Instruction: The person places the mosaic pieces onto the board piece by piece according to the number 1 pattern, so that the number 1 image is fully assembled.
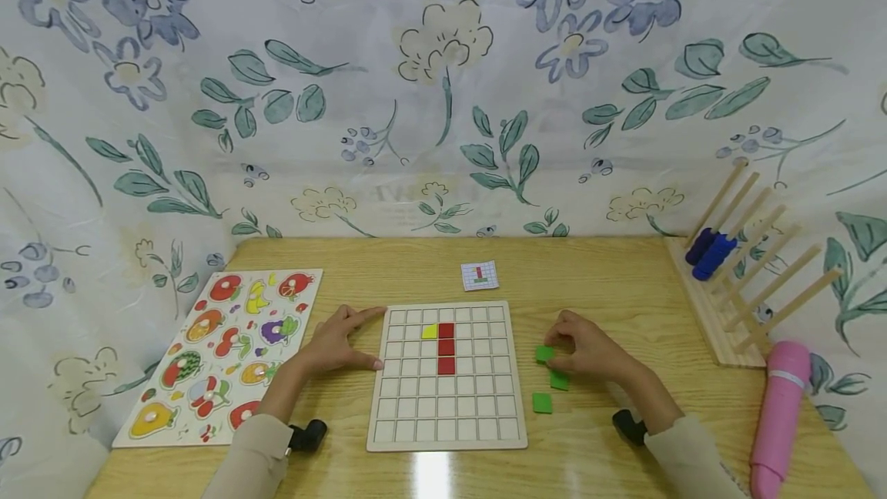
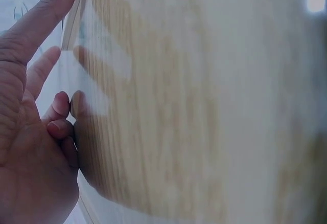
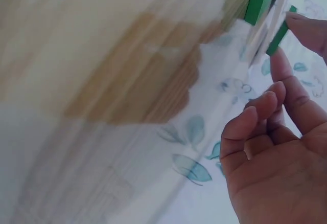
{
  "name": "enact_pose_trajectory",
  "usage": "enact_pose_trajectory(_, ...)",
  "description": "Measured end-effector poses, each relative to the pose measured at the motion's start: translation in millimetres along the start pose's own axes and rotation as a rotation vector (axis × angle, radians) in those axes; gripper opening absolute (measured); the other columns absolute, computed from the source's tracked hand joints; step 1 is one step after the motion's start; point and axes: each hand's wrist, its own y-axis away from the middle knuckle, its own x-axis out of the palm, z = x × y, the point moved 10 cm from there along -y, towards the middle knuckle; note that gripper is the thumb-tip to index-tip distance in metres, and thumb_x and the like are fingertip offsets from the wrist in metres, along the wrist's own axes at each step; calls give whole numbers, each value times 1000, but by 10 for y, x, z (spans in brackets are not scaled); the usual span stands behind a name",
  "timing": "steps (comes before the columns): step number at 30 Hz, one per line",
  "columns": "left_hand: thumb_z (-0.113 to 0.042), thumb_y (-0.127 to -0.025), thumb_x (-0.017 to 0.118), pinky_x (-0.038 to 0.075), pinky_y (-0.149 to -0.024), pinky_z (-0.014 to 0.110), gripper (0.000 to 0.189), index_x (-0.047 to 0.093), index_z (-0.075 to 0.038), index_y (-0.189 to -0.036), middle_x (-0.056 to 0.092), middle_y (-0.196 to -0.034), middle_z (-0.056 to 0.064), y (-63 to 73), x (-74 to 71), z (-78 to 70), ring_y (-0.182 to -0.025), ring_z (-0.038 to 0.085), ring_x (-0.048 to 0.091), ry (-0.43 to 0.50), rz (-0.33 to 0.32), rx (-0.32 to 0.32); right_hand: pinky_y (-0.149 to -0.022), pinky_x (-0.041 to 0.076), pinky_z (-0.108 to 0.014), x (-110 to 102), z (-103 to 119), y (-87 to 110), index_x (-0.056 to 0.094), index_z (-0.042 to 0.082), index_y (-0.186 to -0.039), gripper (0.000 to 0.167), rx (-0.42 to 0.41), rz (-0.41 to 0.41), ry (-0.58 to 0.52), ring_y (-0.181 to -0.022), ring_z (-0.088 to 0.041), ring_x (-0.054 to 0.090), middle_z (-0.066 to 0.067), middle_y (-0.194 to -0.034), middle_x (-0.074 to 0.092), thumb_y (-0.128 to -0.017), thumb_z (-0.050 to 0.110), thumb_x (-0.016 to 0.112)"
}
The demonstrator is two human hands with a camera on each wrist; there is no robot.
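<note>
A wooden grid board (image 1: 446, 448) lies on the table. Three red square tiles (image 1: 446, 347) form a column in its upper middle, and a yellow piece (image 1: 430, 332) sits left of the top one. My left hand (image 1: 336, 341) has thumb and index finger spread along the board's left edge. To the right of the board, my right hand (image 1: 587, 346) pinches a green square tile (image 3: 280, 31) between thumb and index finger, its other fingers curled in the right wrist view. Two more green tiles, one partly below the hand (image 1: 559, 383) and one nearer me (image 1: 542, 403), lie on the table.
Behind the board lies a small pattern card (image 1: 480, 276) with a red and green figure. A fruit puzzle board (image 1: 277, 333) is at left. On the right stand a pegged wooden rack (image 1: 728, 329) with blue pieces and a pink cylindrical object (image 1: 779, 422). A floral cloth hangs behind.
</note>
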Motion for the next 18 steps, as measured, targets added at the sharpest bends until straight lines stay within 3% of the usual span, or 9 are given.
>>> enact_pose_trajectory(7,-53,-68,86,23,-67,36,94,46,-31,-150,37,-97,5,-2,6,8,-81,20,33,-9,-3,6,-72,41,-25,62,118,-58,72,9,-94,18,-16,-8,-47,-79,-7,41,1,-89,50,-80,13,81)
enact_pose_trajectory(18,-54,-67,86,24,-68,36,94,46,-31,-150,38,-98,5,3,3,9,-83,21,35,-3,-5,-3,-71,41,-25,197,398,-187,71,9,-92,17,-37,16,-88,-80,-12,43,-2,-88,48,-80,14,82)
